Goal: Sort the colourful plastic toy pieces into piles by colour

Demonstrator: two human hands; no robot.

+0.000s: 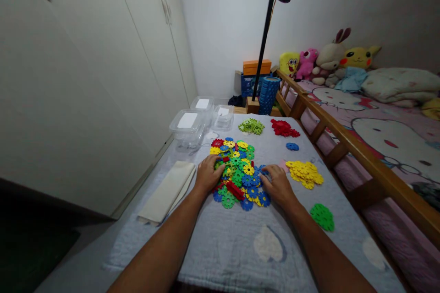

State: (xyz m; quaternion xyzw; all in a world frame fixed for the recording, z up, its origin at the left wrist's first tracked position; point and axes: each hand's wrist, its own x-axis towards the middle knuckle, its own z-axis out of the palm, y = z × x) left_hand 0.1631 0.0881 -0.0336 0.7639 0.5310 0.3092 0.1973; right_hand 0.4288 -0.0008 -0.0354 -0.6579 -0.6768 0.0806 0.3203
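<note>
A mixed pile of plastic snowflake discs [237, 165] in blue, green, yellow and red lies between my two hands. My left hand [208, 175] rests against the pile's left edge, thumb apart from the fingers, its fingertips among green and yellow discs. At the right edge, my right hand [277, 186] touches blue discs [252, 180] with its thumb and forefinger apart; its other fingers curl partly out of sight. Single-colour groups lie farther right: yellow discs [305, 174], green discs [322, 217], blue discs [292, 146], red discs [283, 128] and light-green discs [251, 126].
Clear plastic boxes [187, 130] with white labels stand at the table's back left. A folded cream cloth [168, 190] lies left of my left arm. Along the right side runs a wooden bed rail [330, 123]. Behind the table rises a black pole [264, 36].
</note>
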